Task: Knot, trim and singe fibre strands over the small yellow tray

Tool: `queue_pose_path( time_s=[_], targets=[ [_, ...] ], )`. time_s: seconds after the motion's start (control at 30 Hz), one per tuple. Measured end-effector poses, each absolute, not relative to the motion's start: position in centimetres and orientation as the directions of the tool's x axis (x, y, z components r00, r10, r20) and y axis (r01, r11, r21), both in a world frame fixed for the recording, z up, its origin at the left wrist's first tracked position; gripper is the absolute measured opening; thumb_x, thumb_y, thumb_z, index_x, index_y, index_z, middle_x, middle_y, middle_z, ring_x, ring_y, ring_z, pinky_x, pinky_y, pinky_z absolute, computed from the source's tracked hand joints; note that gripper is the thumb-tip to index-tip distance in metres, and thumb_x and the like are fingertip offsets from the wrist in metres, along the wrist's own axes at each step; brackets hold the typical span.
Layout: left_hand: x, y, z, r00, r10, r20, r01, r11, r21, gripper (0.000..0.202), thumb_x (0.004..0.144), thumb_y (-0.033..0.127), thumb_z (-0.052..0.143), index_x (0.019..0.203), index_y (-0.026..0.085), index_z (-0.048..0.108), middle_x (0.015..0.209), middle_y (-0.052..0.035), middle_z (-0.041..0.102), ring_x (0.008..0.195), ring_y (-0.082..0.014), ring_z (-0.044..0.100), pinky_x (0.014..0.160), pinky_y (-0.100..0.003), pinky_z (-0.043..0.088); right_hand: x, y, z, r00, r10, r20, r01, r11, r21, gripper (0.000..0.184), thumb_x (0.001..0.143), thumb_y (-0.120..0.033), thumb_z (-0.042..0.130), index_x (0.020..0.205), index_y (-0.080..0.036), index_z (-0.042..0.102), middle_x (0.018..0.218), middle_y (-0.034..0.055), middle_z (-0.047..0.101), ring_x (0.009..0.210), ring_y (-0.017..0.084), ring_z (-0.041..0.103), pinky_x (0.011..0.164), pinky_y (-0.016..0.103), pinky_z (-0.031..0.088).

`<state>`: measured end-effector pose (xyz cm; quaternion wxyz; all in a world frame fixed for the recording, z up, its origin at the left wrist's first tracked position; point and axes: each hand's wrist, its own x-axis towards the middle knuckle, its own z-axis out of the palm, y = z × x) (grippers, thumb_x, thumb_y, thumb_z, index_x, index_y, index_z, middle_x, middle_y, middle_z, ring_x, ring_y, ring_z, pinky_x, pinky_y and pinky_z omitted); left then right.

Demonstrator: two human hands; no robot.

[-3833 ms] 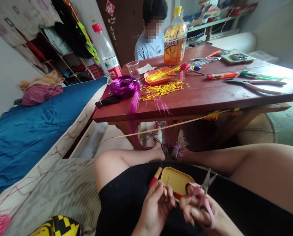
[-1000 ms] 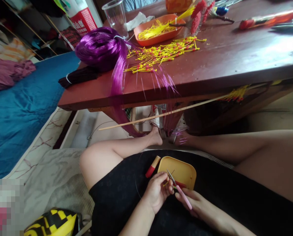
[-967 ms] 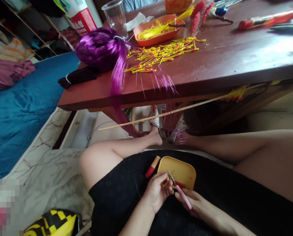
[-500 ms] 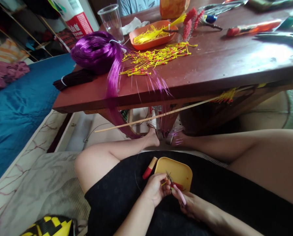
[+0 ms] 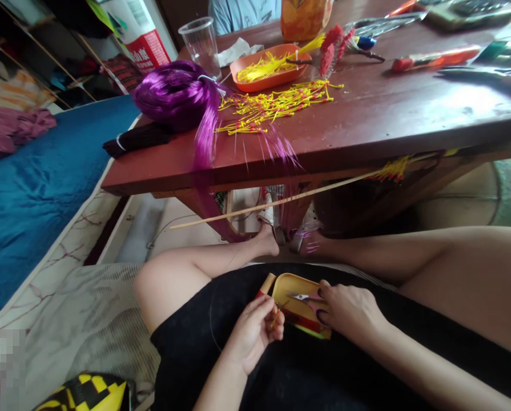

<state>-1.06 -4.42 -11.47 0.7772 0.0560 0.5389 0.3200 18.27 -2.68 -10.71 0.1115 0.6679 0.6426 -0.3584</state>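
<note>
A small yellow tray [image 5: 290,287] rests on my lap, on black cloth. My left hand [image 5: 255,334] is curled beside its near left edge, pinching a thin yellow stem with a red tip [image 5: 274,317]. My right hand [image 5: 348,311] lies palm down over the tray's right side, fingers bent on small pink-handled scissors [image 5: 303,297] whose blades point left across the tray. A red tube with a tan cap [image 5: 264,286] lies against the tray's left edge.
A dark red table [image 5: 366,123] stands ahead with a purple fibre bundle [image 5: 176,94], scattered yellow stems [image 5: 272,105], an orange tray [image 5: 269,68], a clear cup [image 5: 201,41] and tools. A long thin stick [image 5: 281,201] runs under its edge. A blue bed [image 5: 32,188] lies left. Another person sits behind the table.
My right hand has turned palm down and lowered the scissors onto the yellow tray. My left hand has drawn back toward me, still pinching the stem. The view has shifted slightly.
</note>
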Motion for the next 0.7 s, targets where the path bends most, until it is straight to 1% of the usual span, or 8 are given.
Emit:
queue_pose_path(
  time_s=[0.1,0.2,0.27,0.33,0.47,0.6,0.63,0.7],
  targets=[
    [-1.3,-4.6,-11.1,0.206,0.596,-0.776,-0.482,0.752,0.45,0.025,0.061,0.027,0.077,0.065,0.014,0.056,0.051,0.0007,0.058,0.044,-0.0082,0.05,0.044,-0.018,0.038,17.5,-2.7,-11.2,-0.095,0.793,-0.602,0.974,-0.052,-0.221,0.032,0.078,-0.014,0.059,0.109,-0.008,0.055,0.079,0.0126,0.068,0.079,0.03,0.065,0.067,0.041,0.045],
    [-1.3,-4.9,-11.2,0.218,0.608,-0.763,-0.511,0.738,0.442,0.024,0.061,0.025,0.077,0.062,0.013,0.056,0.05,0.0005,0.056,0.044,-0.0079,0.049,0.045,-0.019,0.037,16.7,-3.4,-11.6,-0.156,0.788,-0.596,0.975,0.026,-0.22,0.025,0.086,-0.025,0.055,0.108,-0.013,0.056,0.088,0.0049,0.066,0.078,0.019,0.064,0.07,0.038,0.05],
    [-1.3,-5.0,-11.3,0.226,0.613,-0.757,-0.525,0.731,0.436,0.023,0.061,0.024,0.077,0.06,0.013,0.057,0.05,-0.0001,0.056,0.044,-0.0076,0.048,0.045,-0.019,0.037,15.8,-4.1,-12.0,-0.227,0.778,-0.586,0.96,0.078,-0.268,0.022,0.088,-0.029,0.052,0.104,-0.016,0.057,0.095,0.0034,0.064,0.08,0.016,0.062,0.072,0.037,0.051],
    [-1.3,-5.1,-11.2,0.232,0.622,-0.747,-0.539,0.722,0.434,0.023,0.06,0.024,0.077,0.059,0.012,0.057,0.049,-0.0004,0.056,0.043,-0.0074,0.048,0.045,-0.019,0.036,14.6,-4.8,-12.5,-0.277,0.773,-0.571,0.944,0.108,-0.312,0.021,0.088,-0.029,0.053,0.103,-0.016,0.058,0.101,0.0049,0.063,0.084,0.017,0.062,0.074,0.037,0.051],
    [-1.3,-5.2,-10.9,0.252,0.649,-0.718,-0.568,0.7,0.433,0.024,0.06,0.024,0.078,0.058,0.012,0.058,0.049,-0.0004,0.056,0.044,-0.0076,0.047,0.047,-0.02,0.035,12.7,-5.3,-13.4,-0.296,0.797,-0.526,0.919,0.087,-0.385,0.022,0.087,-0.028,0.055,0.105,-0.015,0.058,0.107,0.0066,0.06,0.091,0.019,0.06,0.078,0.039,0.05],
    [-1.1,-5.5,-10.1,0.266,0.69,-0.673,-0.605,0.663,0.441,0.023,0.063,0.026,0.076,0.057,0.012,0.058,0.05,0.0002,0.055,0.045,-0.0077,0.047,0.049,-0.021,0.034,13.1,-5.6,-13.1,-0.326,0.834,-0.446,0.824,0.02,-0.566,0.009,0.084,-0.011,0.052,0.088,-0.012,0.059,0.093,0.0108,0.063,0.086,0.022,0.06,0.077,0.036,0.047],
    [-1.0,-5.6,-9.8,0.272,0.702,-0.658,-0.613,0.654,0.443,0.023,0.064,0.026,0.075,0.057,0.012,0.058,0.05,0.0002,0.054,0.045,-0.0076,0.047,0.049,-0.021,0.034,13.5,-5.7,-12.8,-0.336,0.841,-0.423,0.783,0.0,-0.622,0.01,0.085,-0.01,0.048,0.087,-0.013,0.058,0.087,0.01,0.064,0.082,0.021,0.061,0.074,0.033,0.047],
    [-0.7,-5.7,-9.3,0.293,0.719,-0.63,-0.622,0.644,0.446,0.024,0.065,0.026,0.074,0.056,0.012,0.058,0.05,0.0002,0.054,0.046,-0.0078,0.047,0.05,-0.021,0.034,14.5,-6.1,-11.9,-0.346,0.863,-0.369,0.685,-0.036,-0.728,0.017,0.09,-0.015,0.035,0.094,-0.016,0.052,0.082,0.0057,0.061,0.074,0.017,0.06,0.068,0.027,0.048]
  ],
)
